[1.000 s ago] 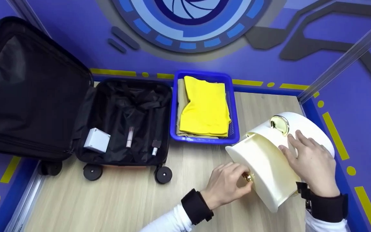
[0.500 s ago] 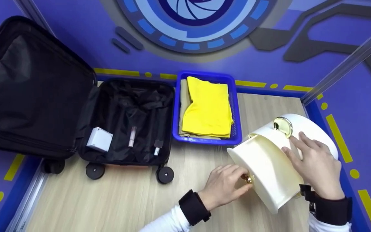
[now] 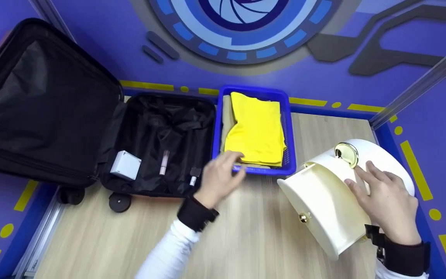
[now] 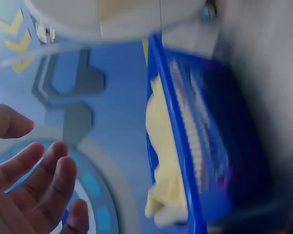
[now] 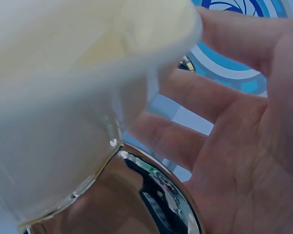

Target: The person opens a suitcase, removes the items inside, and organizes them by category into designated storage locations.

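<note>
My left hand point(image 3: 219, 178) is in the air close by the front rim of the blue basket point(image 3: 292, 155), blurred, its fingers loosely bent and holding nothing. In the left wrist view the same hand point(image 4: 34, 190) appears with thumb and fingers apart. Folded yellow cloth point(image 3: 256, 130) lies in the basket on beige cloth point(image 3: 227, 120). At the right, my right hand point(image 3: 389, 201) rests on a white rounded storage box point(image 3: 366, 151) with a gold ring on top. The box's curved drawer point(image 3: 319, 193) is pulled out, with a gold knob point(image 3: 303, 218) on its front.
An open black suitcase point(image 3: 168, 99) stands at the left, its lid point(image 3: 64, 100) leaning back. Inside lie a small white box point(image 3: 126, 166), a pink tube point(image 3: 164, 162) and a small dark-and-white item point(image 3: 194, 176). A purple-blue wall point(image 3: 207, 71) closes off the back.
My left hand has let go of the drawer's gold knob and moved up and left to the basket. The right hand stays on the storage box. The head view has shifted slightly.
</note>
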`<state>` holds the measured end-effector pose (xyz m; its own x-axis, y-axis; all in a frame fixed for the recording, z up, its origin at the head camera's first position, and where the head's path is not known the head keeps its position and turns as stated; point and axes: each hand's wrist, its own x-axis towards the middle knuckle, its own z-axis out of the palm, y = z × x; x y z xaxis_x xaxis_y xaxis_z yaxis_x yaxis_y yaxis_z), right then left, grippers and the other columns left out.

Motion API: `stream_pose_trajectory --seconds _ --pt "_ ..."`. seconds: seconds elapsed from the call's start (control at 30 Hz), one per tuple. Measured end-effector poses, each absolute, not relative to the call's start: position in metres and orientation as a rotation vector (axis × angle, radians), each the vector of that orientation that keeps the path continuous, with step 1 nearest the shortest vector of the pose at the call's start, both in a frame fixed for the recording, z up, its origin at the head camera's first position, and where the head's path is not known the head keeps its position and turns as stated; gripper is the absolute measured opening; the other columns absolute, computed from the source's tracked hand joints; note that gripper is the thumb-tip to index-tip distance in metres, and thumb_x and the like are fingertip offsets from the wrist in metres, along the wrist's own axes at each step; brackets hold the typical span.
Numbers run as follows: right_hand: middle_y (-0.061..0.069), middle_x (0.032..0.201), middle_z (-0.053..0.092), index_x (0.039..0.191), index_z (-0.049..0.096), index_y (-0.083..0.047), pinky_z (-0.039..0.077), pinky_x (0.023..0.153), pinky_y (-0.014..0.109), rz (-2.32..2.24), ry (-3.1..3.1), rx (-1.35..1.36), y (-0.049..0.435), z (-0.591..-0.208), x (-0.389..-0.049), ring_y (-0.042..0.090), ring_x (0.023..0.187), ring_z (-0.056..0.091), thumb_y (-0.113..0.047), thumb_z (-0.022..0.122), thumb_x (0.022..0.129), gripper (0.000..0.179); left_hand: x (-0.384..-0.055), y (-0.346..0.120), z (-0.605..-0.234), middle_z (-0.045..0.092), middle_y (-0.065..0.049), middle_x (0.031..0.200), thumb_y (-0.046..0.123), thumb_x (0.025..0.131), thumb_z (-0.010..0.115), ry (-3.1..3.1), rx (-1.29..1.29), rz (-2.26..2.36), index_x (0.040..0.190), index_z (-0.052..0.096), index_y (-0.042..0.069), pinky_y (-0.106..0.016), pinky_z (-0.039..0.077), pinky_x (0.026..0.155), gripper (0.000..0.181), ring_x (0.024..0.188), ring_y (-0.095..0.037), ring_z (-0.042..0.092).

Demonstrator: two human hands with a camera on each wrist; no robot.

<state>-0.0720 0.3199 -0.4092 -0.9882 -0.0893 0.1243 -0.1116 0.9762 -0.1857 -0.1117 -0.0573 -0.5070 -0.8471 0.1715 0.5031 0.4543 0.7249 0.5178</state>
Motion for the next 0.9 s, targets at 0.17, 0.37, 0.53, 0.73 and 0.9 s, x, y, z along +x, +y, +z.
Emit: stream_pose_trajectory --seconds 0.17,0.37,0.53,0.73,0.9 --pt "0.032 0.148 0.051 0.139 0.065 -0.004 0.042 0.076 0.083 0.296 -3.019 0.145 0.32 -0.409 -0.072 0.067 0.121 0.046 -0.044 0.065 0.101 0.055 -0.143 -0.103 -0.502 0.07 -0.004 0.108 0.029 0.093 0.07 -2.78 -0.27 -0.809 0.112 0.072 0.014 -0.049 0.055 0.069 0.024 0.09 -0.033 0.07" --pt "0.032 0.147 0.052 0.138 0.065 -0.003 0.042 0.079 0.083 0.314 -3.004 0.156 0.32 -0.41 -0.073 0.066 0.12 0.046 -0.042 0.067 0.1 0.054 -0.177 -0.135 -0.506 0.068 -0.008 0.11 0.034 0.094 0.068 -3.212 -0.196 -0.643 0.112 0.072 0.014 -0.055 0.054 0.085 0.027 0.104 -0.035 0.068" --pt "0.032 0.146 0.053 0.137 0.066 -0.003 0.042 0.078 0.081 0.327 -2.983 0.159 0.321 -0.411 -0.072 0.067 0.119 0.047 -0.04 0.069 0.099 0.053 -0.192 -0.142 -0.516 0.07 -0.015 0.117 0.029 0.089 0.069 -3.441 -0.235 -0.46 0.109 0.073 0.011 -0.057 0.052 0.09 0.027 0.111 -0.039 0.067" --pt "0.032 0.147 0.052 0.137 0.066 -0.003 0.043 0.078 0.081 0.316 -2.995 0.157 0.321 -0.41 -0.072 0.066 0.121 0.046 -0.042 0.067 0.1 0.054 -0.198 -0.141 -0.534 0.07 -0.018 0.126 0.024 0.082 0.074 -3.671 -0.202 -0.277 0.113 0.075 0.008 -0.057 0.052 0.093 0.035 0.117 -0.04 0.065" --pt "0.031 0.147 0.052 0.137 0.066 -0.003 0.044 0.074 0.081 0.304 -2.992 0.168 0.322 -0.411 -0.072 0.066 0.121 0.046 -0.043 0.067 0.1 0.054 -0.215 -0.149 -0.591 0.072 -0.018 0.12 0.029 0.075 0.078 -3.697 -0.221 -0.245 0.108 0.077 0.009 -0.056 0.055 0.084 0.038 0.109 -0.041 0.067"
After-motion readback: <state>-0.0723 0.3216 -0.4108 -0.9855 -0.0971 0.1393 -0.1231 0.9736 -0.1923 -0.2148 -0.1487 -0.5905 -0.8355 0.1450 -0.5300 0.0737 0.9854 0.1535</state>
